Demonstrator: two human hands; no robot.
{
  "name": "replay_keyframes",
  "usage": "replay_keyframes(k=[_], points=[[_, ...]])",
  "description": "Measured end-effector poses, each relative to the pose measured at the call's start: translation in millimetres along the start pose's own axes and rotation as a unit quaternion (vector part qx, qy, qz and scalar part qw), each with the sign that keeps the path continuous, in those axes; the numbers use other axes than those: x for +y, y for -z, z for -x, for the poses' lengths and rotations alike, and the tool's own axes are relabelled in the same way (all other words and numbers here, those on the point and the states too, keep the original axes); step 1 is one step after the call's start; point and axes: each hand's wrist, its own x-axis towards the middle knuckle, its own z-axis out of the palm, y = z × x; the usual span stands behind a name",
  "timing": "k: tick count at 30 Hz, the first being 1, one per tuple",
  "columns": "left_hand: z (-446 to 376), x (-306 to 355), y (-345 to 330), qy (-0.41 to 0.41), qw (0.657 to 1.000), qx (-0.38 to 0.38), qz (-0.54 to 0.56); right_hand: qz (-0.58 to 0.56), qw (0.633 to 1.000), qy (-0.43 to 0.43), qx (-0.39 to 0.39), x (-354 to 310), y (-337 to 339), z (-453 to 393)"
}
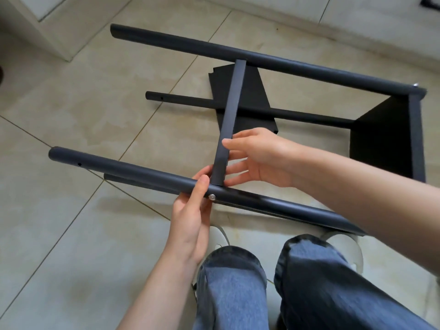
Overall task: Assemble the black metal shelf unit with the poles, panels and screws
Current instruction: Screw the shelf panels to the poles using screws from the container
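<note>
The black shelf frame lies on its side on the tiled floor. A near pole (133, 170) runs left to right in front of me, a far pole (214, 50) lies behind it, and a lower pole (185, 101) rests on the floor. A middle panel (232, 108) stands on edge between the near and far poles. My left hand (192, 210) grips the near pole beside a silver screw (211, 197) set in it. My right hand (257, 156) holds the panel's near end. An end panel (392, 136) is fixed at the right.
My knees in blue jeans (238, 289) and white shoes (345, 244) sit just below the near pole. A white cabinet base (50, 27) stands at the far left. A wall skirting (357, 36) runs along the back right. A fourth pole end (119, 178) shows under the near pole.
</note>
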Motion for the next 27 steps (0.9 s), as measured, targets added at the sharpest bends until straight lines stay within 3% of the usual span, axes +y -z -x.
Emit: replay_keyframes(k=[5, 13, 19, 27], points=[[10.3, 9.5, -13.7, 0.001, 1.000, -0.009, 0.004, -0.007, 1.000, 0.005, 0.002, -12.6, 7.5, 18.1], [25.7, 51.1, -61.2, -0.083, 0.991, -0.076, -0.078, -0.057, 0.995, 0.074, 0.025, -52.9, 26.4, 68.9], [48.2, 77.6, -98.9, -0.143, 0.970, -0.126, -0.149, -0.094, 0.986, 0.126, 0.055, -70.2, 43.4, 122.8], [82.6, 89.4, -145.1, -0.209, 0.925, -0.203, -0.243, -0.111, 0.977, 0.179, 0.023, -61.4, 80.8, 194.8]])
